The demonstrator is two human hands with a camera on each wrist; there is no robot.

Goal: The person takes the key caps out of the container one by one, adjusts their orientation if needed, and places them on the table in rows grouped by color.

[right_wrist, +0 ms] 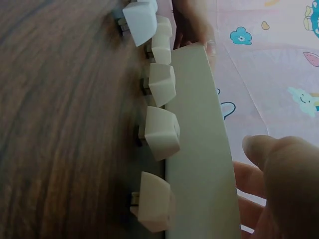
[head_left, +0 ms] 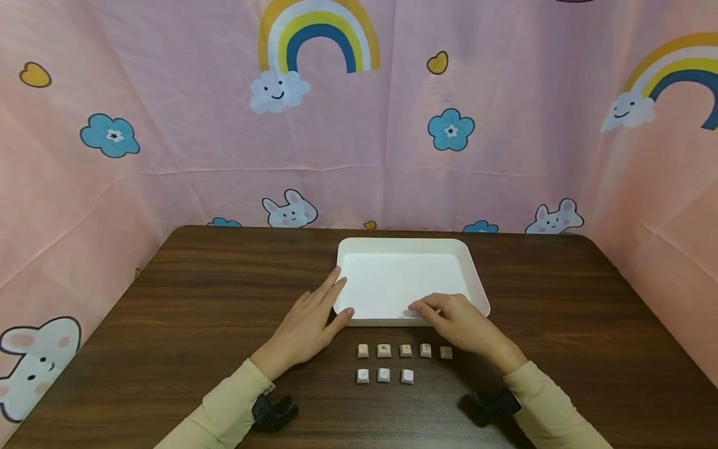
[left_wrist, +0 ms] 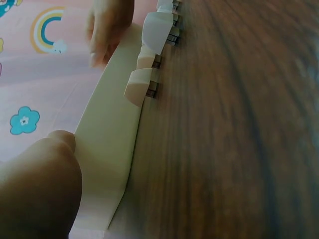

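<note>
A shallow white tray [head_left: 392,280] lies on the dark wooden table. My left hand [head_left: 305,327] rests at its front left corner, fingers extended along the rim and thumb at the front edge. Over the tray's front part is my right hand [head_left: 457,318], its fingers bent down toward the tray floor. A small pale spot shows at those fingertips, too unclear to tell whether they pinch something. In front of the tray, pale keycaps stand in two rows: several beige keycaps [head_left: 384,351] in the far row, three white keycaps [head_left: 384,375] nearer. Dark parts show under the keycaps [right_wrist: 163,133].
A pink curtain [head_left: 348,143] with rainbows, clouds and rabbits hangs behind and beside the table [head_left: 224,299]. Black devices [head_left: 275,413] are strapped at both wrists, over cream sleeves [head_left: 224,405]. The rightmost far-row keycap [head_left: 445,353] sits close below my right hand.
</note>
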